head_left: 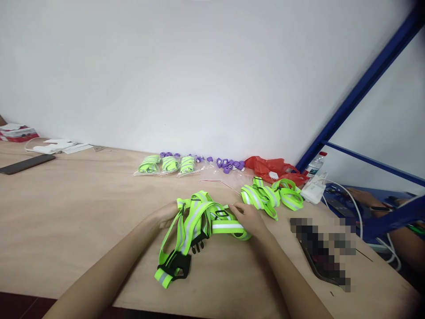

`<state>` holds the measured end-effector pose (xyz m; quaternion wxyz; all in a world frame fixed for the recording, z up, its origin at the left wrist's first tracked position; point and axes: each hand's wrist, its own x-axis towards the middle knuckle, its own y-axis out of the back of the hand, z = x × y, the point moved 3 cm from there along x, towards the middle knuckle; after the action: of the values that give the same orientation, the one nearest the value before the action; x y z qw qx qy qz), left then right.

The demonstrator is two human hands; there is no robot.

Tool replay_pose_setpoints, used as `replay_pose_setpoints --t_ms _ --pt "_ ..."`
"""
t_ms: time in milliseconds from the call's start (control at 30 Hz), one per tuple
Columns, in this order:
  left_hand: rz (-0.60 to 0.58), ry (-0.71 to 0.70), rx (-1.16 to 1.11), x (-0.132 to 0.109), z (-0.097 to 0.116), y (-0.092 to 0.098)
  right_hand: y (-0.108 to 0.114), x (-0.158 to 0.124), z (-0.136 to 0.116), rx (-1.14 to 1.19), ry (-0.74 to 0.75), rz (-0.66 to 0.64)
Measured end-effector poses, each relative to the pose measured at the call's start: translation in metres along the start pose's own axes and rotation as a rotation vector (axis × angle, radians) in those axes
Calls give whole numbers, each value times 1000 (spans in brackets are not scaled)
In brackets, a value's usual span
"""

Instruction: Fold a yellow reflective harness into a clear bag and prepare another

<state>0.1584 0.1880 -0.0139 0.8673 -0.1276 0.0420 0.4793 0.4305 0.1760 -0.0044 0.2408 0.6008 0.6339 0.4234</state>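
A tangle of yellow-green reflective strap sits over the near middle of the wooden table, between the person's hands, a black buckle at its near end. The right hand grips the strap's right side; the left hand touches the other side, its fingers partly hidden, so its grip cannot be told. Beyond the right hand lies another strap bundle; farther back are three bagged straps, purple pieces and a red plastic bag.
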Motion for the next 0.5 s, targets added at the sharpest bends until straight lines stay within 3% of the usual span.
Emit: replay_pose_setpoints --t_ms 100,200,400,500 --pt "233 -11 -15 3 3 16 2 0 8 -8 -22 41" --pt "448 -109 105 -3 15 29 2 1 13 3 -38 87" --pt "401 -217 307 -8 26 28 0 1 15 32 -23 139" --pt "432 -363 499 -10 31 23 0 2 17 49 -26 167"
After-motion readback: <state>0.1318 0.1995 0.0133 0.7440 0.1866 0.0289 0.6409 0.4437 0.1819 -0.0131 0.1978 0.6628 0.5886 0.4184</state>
